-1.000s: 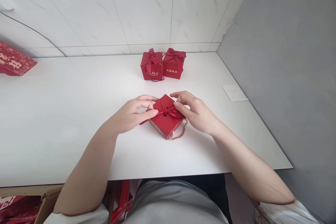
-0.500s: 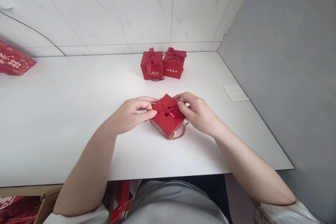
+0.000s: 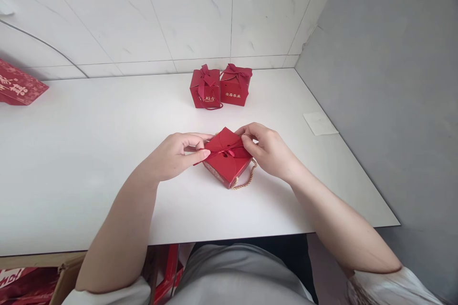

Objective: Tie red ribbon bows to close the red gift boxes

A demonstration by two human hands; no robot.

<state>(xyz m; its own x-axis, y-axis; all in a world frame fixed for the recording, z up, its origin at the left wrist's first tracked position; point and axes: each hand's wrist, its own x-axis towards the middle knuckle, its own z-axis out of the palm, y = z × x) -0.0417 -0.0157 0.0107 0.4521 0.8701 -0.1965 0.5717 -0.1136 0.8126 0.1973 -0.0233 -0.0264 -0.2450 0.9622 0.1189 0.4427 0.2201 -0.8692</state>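
A red gift box [image 3: 228, 171] with overlapping top flaps sits on the white table [image 3: 89, 186], one corner toward me. A gold cord handle [image 3: 246, 184] hangs at its right side. Dark red ribbon [image 3: 234, 145] crosses the top and is drawn together at the middle. On the left, my left hand [image 3: 182, 152] pinches one side of the ribbon between thumb and fingers, and a short tail sticks out past the thumb. My right hand [image 3: 266, 150] pinches the ribbon at the box's right side, its fingertips partly hidden behind the box.
Two red boxes with ribbon bows, a left one [image 3: 205, 90] and a right one [image 3: 234, 86], stand near the tiled wall. A red patterned packet [image 3: 23, 83] lies at far left, a white paper [image 3: 320, 124] at right. An open carton [image 3: 67, 271] stands below the table edge.
My left hand has drawn the ribbon slightly to the left, so its tail now shows past the thumb. The right hand stays at the ribbon, and the view has shifted a little.
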